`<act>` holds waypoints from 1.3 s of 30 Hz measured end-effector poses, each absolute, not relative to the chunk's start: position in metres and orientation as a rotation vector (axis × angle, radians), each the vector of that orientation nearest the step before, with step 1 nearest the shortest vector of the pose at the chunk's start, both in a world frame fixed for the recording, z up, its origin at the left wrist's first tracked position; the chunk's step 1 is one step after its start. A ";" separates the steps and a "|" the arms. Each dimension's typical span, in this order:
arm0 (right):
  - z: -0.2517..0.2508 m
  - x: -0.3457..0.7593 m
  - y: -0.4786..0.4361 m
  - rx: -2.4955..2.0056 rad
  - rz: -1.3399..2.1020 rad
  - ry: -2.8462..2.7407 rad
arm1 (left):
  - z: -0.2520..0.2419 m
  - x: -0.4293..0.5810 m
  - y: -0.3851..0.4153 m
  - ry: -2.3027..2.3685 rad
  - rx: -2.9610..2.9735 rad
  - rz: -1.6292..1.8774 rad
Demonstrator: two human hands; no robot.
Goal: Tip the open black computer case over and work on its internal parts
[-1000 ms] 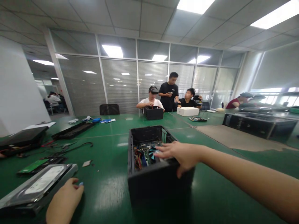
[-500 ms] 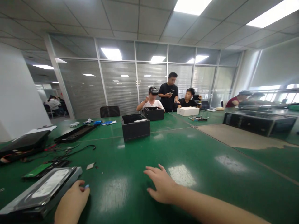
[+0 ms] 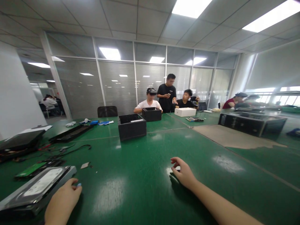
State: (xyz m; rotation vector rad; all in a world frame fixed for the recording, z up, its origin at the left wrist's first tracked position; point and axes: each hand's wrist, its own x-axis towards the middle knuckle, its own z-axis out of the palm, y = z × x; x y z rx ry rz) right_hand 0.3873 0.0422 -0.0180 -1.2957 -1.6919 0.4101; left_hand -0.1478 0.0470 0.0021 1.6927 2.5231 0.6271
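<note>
Nearest first: your left hand [image 3: 63, 200], fingers curled inward, a small blue spot at the fingertips; whether that is something held, you cannot tell from this view. Just beside it, one hard drive [image 3: 43, 184], silver with a white label, lying at your left; contact with the hand is unclear. Your right hand [image 3: 184, 173], well apart, fingers loosely bent, a gap between thumb and forefinger, nothing visible in the grasp, over the green table [image 3: 140, 184].

Beyond the drive: one green circuit board [image 3: 31, 169], one small pale piece [image 3: 85, 165], dark cables [image 3: 78, 147]. Farther, ahead of you: one open-topped black case [image 3: 132, 130], a pale strip at its rim; left of it, one long black tray [image 3: 70, 133]. To the right, one brown sheet [image 3: 217, 134] beside a larger black case [image 3: 241, 125].

Far side: a second small black case [image 3: 152, 114] before a seated person in white [image 3: 148, 104]; one white box [image 3: 185, 112].
</note>
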 end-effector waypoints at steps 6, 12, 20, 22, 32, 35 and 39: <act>-0.018 0.387 0.042 -1.282 0.435 -1.729 | -0.004 -0.156 0.055 2.512 1.699 0.585; 0.001 0.385 0.025 -1.235 0.121 -1.756 | -0.001 -0.152 0.053 2.547 1.787 0.492; 0.099 0.437 0.030 -1.353 -0.531 -1.680 | 0.000 -0.146 0.050 2.599 1.795 0.464; 0.111 0.455 0.055 -1.575 -0.493 -1.788 | 0.001 -0.145 0.049 2.608 1.779 0.493; 0.125 0.442 0.057 -1.933 -0.490 -2.192 | 0.003 -0.138 0.049 2.539 1.590 0.726; 0.134 0.412 0.014 -1.868 -0.471 -2.256 | 0.005 -0.135 0.048 2.534 1.574 0.742; 0.141 0.368 -0.060 -1.723 -0.353 -2.353 | 0.007 -0.133 0.047 2.521 1.574 0.717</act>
